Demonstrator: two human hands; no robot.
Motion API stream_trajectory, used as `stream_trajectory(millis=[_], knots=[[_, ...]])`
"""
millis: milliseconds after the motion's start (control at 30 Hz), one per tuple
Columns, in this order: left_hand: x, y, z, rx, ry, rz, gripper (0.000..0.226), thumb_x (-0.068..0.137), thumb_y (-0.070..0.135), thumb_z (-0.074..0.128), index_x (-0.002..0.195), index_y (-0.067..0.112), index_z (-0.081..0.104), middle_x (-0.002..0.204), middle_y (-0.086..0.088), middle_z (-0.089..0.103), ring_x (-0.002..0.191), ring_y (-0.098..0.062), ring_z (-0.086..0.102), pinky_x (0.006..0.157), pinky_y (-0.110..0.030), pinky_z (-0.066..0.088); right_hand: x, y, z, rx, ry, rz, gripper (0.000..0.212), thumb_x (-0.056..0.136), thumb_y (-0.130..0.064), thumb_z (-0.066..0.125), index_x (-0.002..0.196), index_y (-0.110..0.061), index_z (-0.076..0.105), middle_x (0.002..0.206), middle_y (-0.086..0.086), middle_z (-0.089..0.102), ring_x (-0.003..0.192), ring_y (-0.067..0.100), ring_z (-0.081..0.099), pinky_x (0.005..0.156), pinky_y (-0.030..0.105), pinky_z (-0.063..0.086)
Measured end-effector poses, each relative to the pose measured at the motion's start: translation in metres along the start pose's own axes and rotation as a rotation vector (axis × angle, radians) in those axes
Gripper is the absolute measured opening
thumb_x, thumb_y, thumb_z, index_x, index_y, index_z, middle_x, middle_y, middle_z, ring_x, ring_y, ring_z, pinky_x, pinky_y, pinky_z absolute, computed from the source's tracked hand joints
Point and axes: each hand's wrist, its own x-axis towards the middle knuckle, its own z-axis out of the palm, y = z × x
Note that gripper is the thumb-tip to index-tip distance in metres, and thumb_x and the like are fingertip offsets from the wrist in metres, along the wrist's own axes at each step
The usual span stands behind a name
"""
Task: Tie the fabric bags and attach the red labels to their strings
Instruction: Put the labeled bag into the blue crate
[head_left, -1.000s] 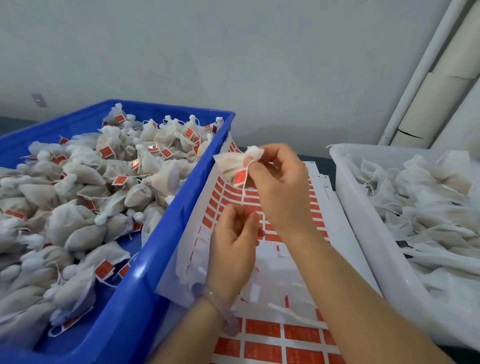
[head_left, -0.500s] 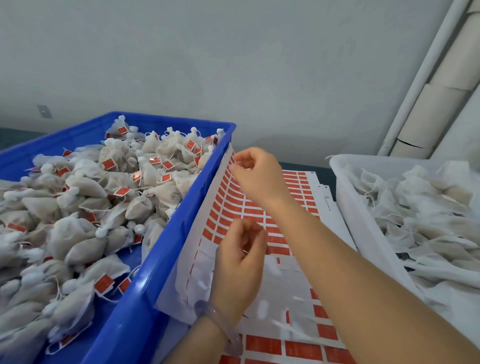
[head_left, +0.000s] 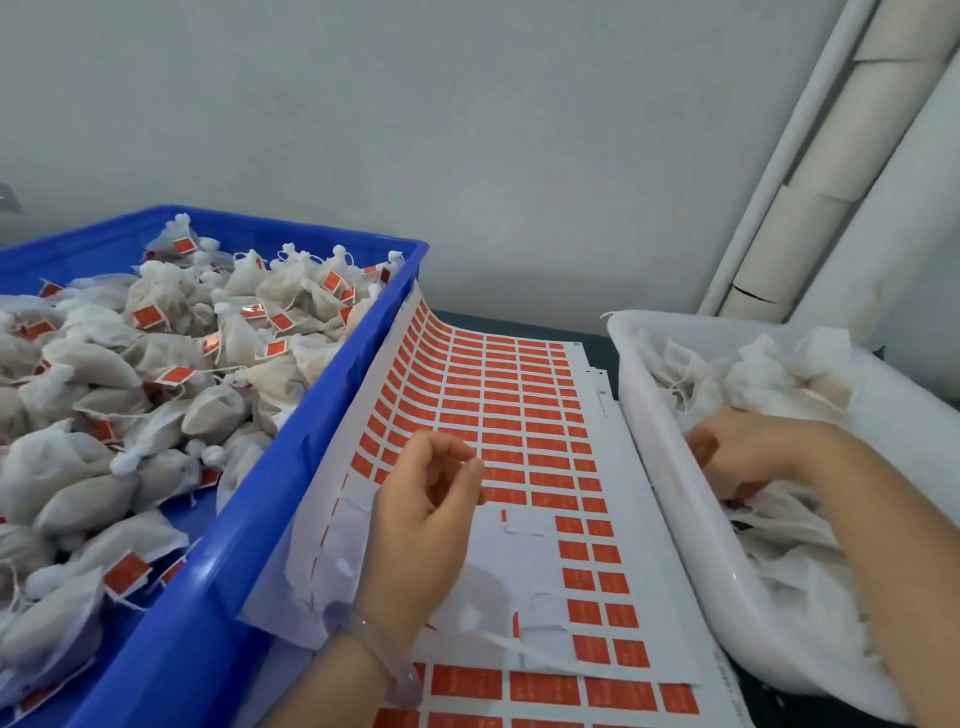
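The right hand (head_left: 748, 454) is a blur in the white tub (head_left: 654, 447) right of the label sheet (head_left: 498, 395), grip unclear; it came from the blue bin (head_left: 291, 467). The left hand (head_left: 426, 525) is loosely curled, empty.

One head-worn camera looks forward and down, close over the label sheet (head_left: 509, 415) between blue crate (head_left: 234, 571) and white tub (head_left: 685, 519).

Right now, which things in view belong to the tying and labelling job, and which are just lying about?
In the job: white tub, unlabelled bags, right hand among them, red label sheet, left hand above it, blue crate, labelled bags.

Just there: wall pipes, bracelet on the left wrist.
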Motion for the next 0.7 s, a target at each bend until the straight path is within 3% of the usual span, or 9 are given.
stream_trajectory(millis=[100,233,400,500,600,700], knots=[[-0.001,-0.001,0.0,0.009,0.01,-0.004,0.002,0.089,0.022,0.056,0.09,0.023,0.056,0.08,0.02,0.066,0.077,0.002,0.064,0.055,-0.008,0.047,0.005,-0.007,0.0,-0.035,0.092,-0.026,0.026,0.068,-0.005,0.071,0.077,-0.028,0.061,0.094,0.004,0.065,0.08,0.016,0.061,0.058,0.025,0.051],[0.0,-0.001,0.001,0.017,0.014,-0.003,0.002,0.089,0.021,0.056,0.089,0.024,0.056,0.081,0.021,0.066,0.078,0.002,0.064,0.054,-0.007,0.046,0.011,-0.003,-0.001,-0.087,0.132,0.018,0.019,0.072,-0.008,0.075,0.082,-0.021,0.065,0.082,0.0,0.062,0.074,0.016,0.058,0.055,0.024,0.045],[-0.002,-0.001,0.002,0.031,0.001,-0.001,0.002,0.088,0.022,0.057,0.089,0.024,0.057,0.077,0.02,0.065,0.075,0.002,0.064,0.054,-0.008,0.047,0.008,0.01,-0.002,-0.015,0.246,0.085,0.042,0.072,-0.02,0.08,0.11,-0.012,0.064,0.101,0.003,0.058,0.092,0.02,0.056,0.072,0.029,0.047],[-0.002,-0.002,0.002,0.028,0.003,-0.008,0.002,0.088,0.022,0.057,0.089,0.024,0.056,0.078,0.02,0.066,0.076,0.002,0.064,0.054,-0.008,0.047,0.011,0.009,-0.007,0.027,0.357,0.036,0.03,0.077,-0.025,0.076,0.102,-0.009,0.069,0.099,0.005,0.065,0.081,0.018,0.058,0.065,0.026,0.045],[-0.001,-0.003,0.003,0.036,0.003,-0.012,0.002,0.088,0.022,0.057,0.089,0.024,0.056,0.077,0.021,0.065,0.076,0.001,0.063,0.054,-0.008,0.048,0.023,0.001,-0.021,0.02,0.548,0.001,0.023,0.083,-0.024,0.068,0.099,-0.006,0.07,0.105,0.011,0.068,0.093,0.026,0.06,0.077,0.029,0.044],[-0.001,-0.004,0.003,0.051,-0.003,-0.01,0.002,0.087,0.022,0.057,0.089,0.023,0.056,0.077,0.019,0.065,0.076,0.0,0.063,0.055,-0.009,0.049,0.042,-0.009,-0.029,0.037,0.684,0.007,0.033,0.085,-0.019,0.062,0.115,-0.004,0.056,0.118,0.015,0.059,0.107,0.033,0.054,0.086,0.037,0.046]])
